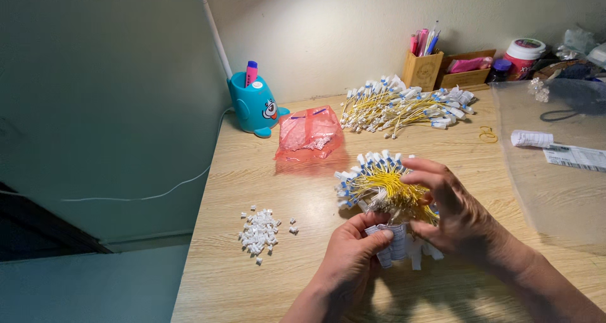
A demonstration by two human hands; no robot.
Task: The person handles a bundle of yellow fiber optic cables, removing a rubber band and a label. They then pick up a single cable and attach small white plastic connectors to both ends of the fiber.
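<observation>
Over the wooden desk (442, 152), left hand (353, 250) and right hand (451, 212) both clasp the yellow wire bundle (385, 187). Best kept tight near the labelled ends so no wires slip loose.

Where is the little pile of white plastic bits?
In the head view, the small pile of white plastic connector pieces lies on the light wooden desk, left of the person's left hand, below the crumpled red plastic bag.

i note yellow wires with blue-and-white tags (385, 184); white connectors (259, 231) at 9 o'clock; translucent red bag (309, 133) at 12; teal lamp base (254, 105) beyond.
</observation>
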